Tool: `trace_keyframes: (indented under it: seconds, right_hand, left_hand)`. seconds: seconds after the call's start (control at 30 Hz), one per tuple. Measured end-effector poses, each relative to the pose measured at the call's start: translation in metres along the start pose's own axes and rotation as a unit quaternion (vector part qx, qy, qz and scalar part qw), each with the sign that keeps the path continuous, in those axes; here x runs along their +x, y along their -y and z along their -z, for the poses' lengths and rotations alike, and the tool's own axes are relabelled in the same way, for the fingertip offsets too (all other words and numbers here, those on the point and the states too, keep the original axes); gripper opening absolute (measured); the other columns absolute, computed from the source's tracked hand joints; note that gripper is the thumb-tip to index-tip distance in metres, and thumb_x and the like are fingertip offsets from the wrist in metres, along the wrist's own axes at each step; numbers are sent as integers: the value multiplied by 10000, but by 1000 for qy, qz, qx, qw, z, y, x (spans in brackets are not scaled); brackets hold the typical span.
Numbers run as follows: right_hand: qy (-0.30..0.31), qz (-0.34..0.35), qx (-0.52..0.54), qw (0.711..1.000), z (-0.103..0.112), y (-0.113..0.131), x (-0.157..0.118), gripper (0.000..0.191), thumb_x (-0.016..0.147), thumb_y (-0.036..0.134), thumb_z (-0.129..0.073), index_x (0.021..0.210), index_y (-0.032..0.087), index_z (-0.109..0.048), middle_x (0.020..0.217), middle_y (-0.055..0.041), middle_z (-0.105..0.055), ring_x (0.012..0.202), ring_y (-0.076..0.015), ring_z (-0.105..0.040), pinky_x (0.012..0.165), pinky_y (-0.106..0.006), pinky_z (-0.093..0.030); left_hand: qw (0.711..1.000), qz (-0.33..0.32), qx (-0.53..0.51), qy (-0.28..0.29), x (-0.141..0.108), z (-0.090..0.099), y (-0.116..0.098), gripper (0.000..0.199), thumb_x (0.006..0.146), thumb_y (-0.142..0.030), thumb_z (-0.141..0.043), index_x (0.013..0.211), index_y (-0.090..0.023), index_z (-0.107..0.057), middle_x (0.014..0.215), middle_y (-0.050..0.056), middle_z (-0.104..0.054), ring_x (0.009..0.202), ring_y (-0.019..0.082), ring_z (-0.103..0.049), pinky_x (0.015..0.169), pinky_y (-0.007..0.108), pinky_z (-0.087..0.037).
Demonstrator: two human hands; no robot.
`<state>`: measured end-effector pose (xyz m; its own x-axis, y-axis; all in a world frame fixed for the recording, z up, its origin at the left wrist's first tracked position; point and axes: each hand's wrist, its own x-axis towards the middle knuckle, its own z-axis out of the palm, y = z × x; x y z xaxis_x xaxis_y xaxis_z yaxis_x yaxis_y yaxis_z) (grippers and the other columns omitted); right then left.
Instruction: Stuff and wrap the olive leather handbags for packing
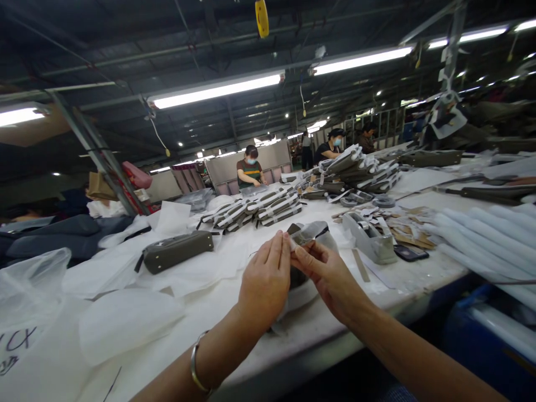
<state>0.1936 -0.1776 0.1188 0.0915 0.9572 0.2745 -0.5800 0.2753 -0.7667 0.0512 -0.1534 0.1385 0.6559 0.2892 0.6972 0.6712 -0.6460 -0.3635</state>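
Note:
A dark olive bag partly covered in white and clear wrapping stands on the table in front of me, mostly hidden by my hands. My left hand has its fingers pressed together at the top of it, against a small whitish wrapped piece. From the other side my right hand pinches that same piece between thumb and fingers. What lies inside the wrapping is hidden.
A grey tape dispenser and a dark phone lie to the right. Left stands a finished-looking olive bag on white paper sheets. Wrapped olive pieces are piled behind. Masked co-workers are across the table.

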Motion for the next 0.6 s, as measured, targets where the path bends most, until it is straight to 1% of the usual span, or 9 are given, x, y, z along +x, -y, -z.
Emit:
trace_keyframes:
  seconds: [0.1, 0.17, 0.23, 0.27, 0.33, 0.4, 0.47, 0.53, 0.6]
  right_hand:
    - [-24, 5, -20, 999, 4, -2, 2, 276, 717, 371, -839, 811, 172, -672, 873, -12, -657, 870, -144, -609, 889, -293, -491]
    - [-32, 10, -46, 998, 8, -2, 4, 279, 719, 387, -833, 802, 172, -676, 863, -14, -659, 847, -146, -609, 853, -287, -495]
    - [-29, 10, -82, 996, 11, 0, 6, 278, 726, 405, -821, 810, 175, -689, 864, -19, -667, 824, -149, -611, 809, -279, -498]
    - [-25, 9, -101, 995, 12, 2, 7, 279, 727, 413, -817, 818, 179, -696, 859, -20, -671, 811, -149, -612, 783, -275, -497]
    - [-17, 8, -131, 991, 13, 7, 8, 287, 720, 431, -813, 829, 188, -704, 840, -16, -682, 793, -152, -620, 754, -272, -497]
    - [-3, 9, -156, 988, 12, 13, 9, 298, 709, 447, -811, 843, 201, -710, 842, -14, -701, 805, -164, -637, 770, -286, -508]
    - [17, 11, -184, 983, 11, 16, 10, 313, 703, 461, -806, 864, 209, -716, 880, -19, -725, 840, -179, -657, 809, -313, -523]
    - [41, 14, -220, 975, 15, 19, 14, 337, 717, 485, -788, 893, 207, -721, 921, -28, -739, 872, -191, -671, 835, -335, -533]
    - [71, 29, -271, 959, 29, 23, 21, 359, 757, 517, -746, 911, 193, -724, 936, -40, -744, 892, -202, -680, 847, -349, -538]
  left_hand:
    - [994, 33, -101, -24, 4, 2, 4, 412, 945, -123, -452, 1342, -89, -554, 1370, 170, -586, 1249, 257, -578, 1061, 398, -490]
    - [973, 96, -208, -35, 9, 6, 10, 358, 946, -199, -511, 1286, -156, -617, 1319, 105, -640, 1190, 228, -617, 1049, 350, -491]
    - [929, 174, -326, -6, 14, 11, 19, 320, 931, -295, -572, 1224, -205, -665, 1228, 49, -695, 1111, 213, -655, 1000, 316, -511]
    - [902, 205, -378, 27, 16, 13, 24, 315, 920, -339, -591, 1196, -218, -683, 1165, 30, -720, 1053, 212, -673, 950, 306, -529]
    - [851, 242, -456, 98, 20, 15, 31, 322, 899, -399, -609, 1153, -226, -706, 1052, 10, -743, 943, 209, -684, 845, 290, -543]
    - [809, 262, -508, 138, 23, 14, 34, 312, 887, -408, -614, 1118, -224, -715, 1005, 4, -737, 890, 196, -665, 785, 271, -522]
    - [782, 281, -540, 136, 24, 11, 32, 294, 875, -394, -625, 1095, -218, -708, 1002, 3, -723, 894, 184, -639, 780, 257, -492]
    - [769, 295, -552, 128, 25, 8, 29, 278, 866, -384, -628, 1075, -212, -694, 972, 1, -708, 887, 176, -616, 770, 253, -467]
    - [771, 305, -544, 128, 26, 5, 27, 262, 858, -389, -626, 1041, -210, -684, 910, -7, -687, 845, 170, -589, 734, 255, -444]
